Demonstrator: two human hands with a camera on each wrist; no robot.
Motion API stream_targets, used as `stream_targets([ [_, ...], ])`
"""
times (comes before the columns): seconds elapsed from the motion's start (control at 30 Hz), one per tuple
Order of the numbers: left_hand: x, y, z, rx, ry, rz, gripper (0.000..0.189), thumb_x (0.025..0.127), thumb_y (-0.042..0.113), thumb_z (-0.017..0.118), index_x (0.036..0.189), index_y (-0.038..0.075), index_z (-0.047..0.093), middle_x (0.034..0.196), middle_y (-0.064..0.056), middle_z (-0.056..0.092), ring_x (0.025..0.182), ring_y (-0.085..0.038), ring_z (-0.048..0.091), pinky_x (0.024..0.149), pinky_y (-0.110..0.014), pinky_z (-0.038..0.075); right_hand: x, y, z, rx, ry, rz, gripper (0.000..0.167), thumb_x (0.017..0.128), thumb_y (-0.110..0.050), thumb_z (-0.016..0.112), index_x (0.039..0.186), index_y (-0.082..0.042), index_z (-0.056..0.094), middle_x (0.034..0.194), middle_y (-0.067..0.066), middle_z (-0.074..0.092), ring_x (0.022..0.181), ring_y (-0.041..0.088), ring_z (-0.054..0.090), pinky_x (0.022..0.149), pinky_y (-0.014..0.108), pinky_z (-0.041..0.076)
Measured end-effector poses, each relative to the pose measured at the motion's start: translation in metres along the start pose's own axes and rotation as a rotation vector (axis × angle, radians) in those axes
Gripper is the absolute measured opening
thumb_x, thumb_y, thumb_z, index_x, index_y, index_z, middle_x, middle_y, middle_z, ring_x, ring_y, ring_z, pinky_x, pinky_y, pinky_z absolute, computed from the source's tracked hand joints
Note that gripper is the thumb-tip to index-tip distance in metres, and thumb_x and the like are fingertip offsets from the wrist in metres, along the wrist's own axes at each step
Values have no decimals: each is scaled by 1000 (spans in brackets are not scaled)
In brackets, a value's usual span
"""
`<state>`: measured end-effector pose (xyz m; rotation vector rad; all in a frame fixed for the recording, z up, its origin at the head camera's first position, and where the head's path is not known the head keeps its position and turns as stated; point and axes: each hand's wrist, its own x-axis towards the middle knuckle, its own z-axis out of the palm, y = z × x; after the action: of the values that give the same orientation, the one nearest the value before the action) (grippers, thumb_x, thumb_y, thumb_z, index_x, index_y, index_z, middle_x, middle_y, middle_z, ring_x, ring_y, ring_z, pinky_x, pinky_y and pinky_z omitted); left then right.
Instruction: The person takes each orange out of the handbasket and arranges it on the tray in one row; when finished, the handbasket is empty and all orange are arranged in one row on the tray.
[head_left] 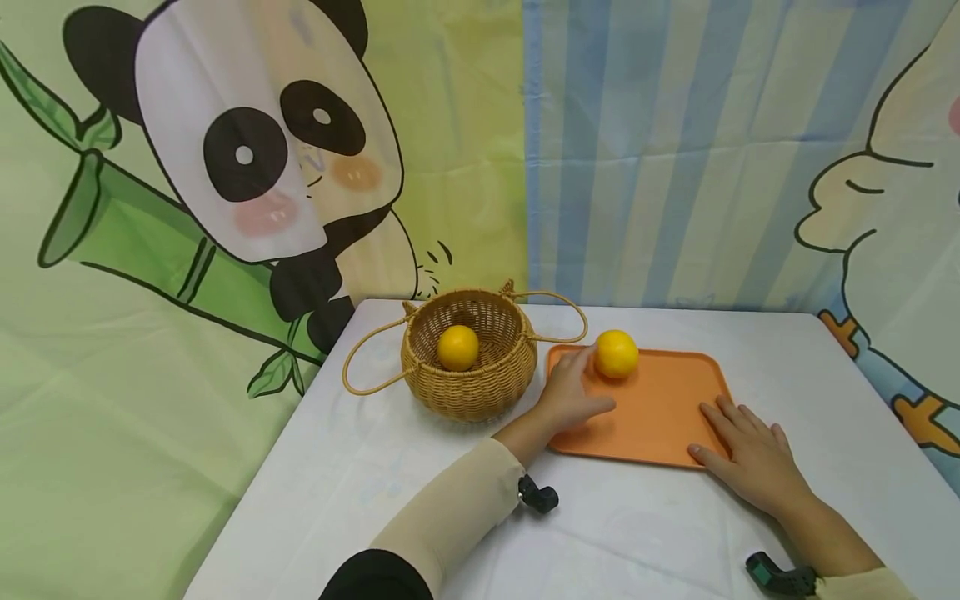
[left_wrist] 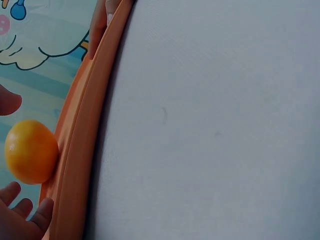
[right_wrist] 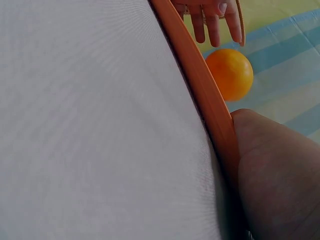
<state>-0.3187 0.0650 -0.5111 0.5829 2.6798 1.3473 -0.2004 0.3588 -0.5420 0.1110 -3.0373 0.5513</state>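
Note:
An orange (head_left: 617, 354) sits on the far part of an orange-coloured tray (head_left: 660, 421). My left hand (head_left: 573, 396) is over the tray's left side, thumb and fingers spread around the orange without closing on it. In the left wrist view, a gap shows between the fingers (left_wrist: 42, 215) and the orange (left_wrist: 31, 151). At the tray's right front corner rests my right hand (head_left: 753, 458), fingers spread over the rim. A second orange (head_left: 458, 347) lies inside a woven wicker basket (head_left: 468, 398), left of the tray.
The basket has two loop handles, and the right one (head_left: 583, 321) reaches toward the tray's far left corner. A white cloth covers the table (head_left: 637, 533). Behind its far edge hangs a printed curtain (head_left: 675, 150) with a panda and stripes.

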Motion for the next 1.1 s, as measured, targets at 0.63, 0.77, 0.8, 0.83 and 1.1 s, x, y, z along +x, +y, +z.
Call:
stream_targets([
  [0.63,-34,0,-11,-33,-60,92,97,83,36,88,166,34,39,161,1,43,141,-17,49,111,-42,47,2,1,2,-9,-2,17,96,100,-69,59,162,1,38,166,36,26,149,62,19,111,85,1],
  [0.77,-42,1,-18,-59,-68,114,97,84,34,88,166,35,37,163,3,41,138,-23,53,106,-39,50,2,1,2,-13,5,9,95,100,-68,60,162,1,38,166,37,27,149,62,20,111,86,2],
  [0.8,-44,1,-19,-69,-71,116,98,84,34,88,167,35,37,163,3,40,137,-25,54,104,-37,51,2,2,2,-13,6,6,95,100,-68,59,162,1,38,166,37,27,149,63,20,111,86,2],
  [0.83,-46,2,-21,-81,-73,120,98,84,33,88,167,34,37,163,3,40,136,-27,55,103,-36,52,2,2,2,-14,7,3,95,101,-67,59,162,1,38,166,37,27,148,63,20,111,86,2],
  [1.1,-60,8,-33,-191,-97,141,98,84,25,89,167,31,38,164,7,38,140,-36,54,107,-39,52,1,4,3,-14,11,-1,94,101,-67,60,163,0,38,166,36,27,149,63,20,110,86,2],
])
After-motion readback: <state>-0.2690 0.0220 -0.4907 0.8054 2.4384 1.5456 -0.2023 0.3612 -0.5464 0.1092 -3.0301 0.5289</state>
